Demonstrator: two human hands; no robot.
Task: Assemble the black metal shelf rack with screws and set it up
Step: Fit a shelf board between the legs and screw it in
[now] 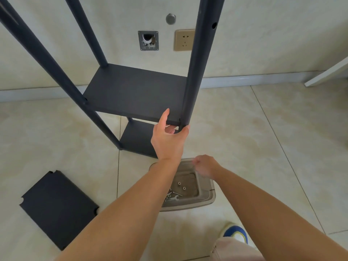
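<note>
The black metal rack [135, 91] stands upright on the tiled floor by the wall, with two shelves fitted between its posts. My left hand [167, 138] grips the front right corner of the upper shelf, thumb on top, fingers under the edge and round the front right post [199, 63]. My right hand [204, 165] hovers over the grey tray [205, 196], fingers curled; whether it holds a screw I cannot tell. Screws, washers and a small wrench [176, 193] lie in the tray. A loose black shelf panel [56, 208] lies flat on the floor at the lower left.
A wall socket [184, 40] and an open wall box [148, 40] sit behind the rack. A white furniture leg [327, 74] slants at the right edge. My shoe [235, 233] is at the bottom right.
</note>
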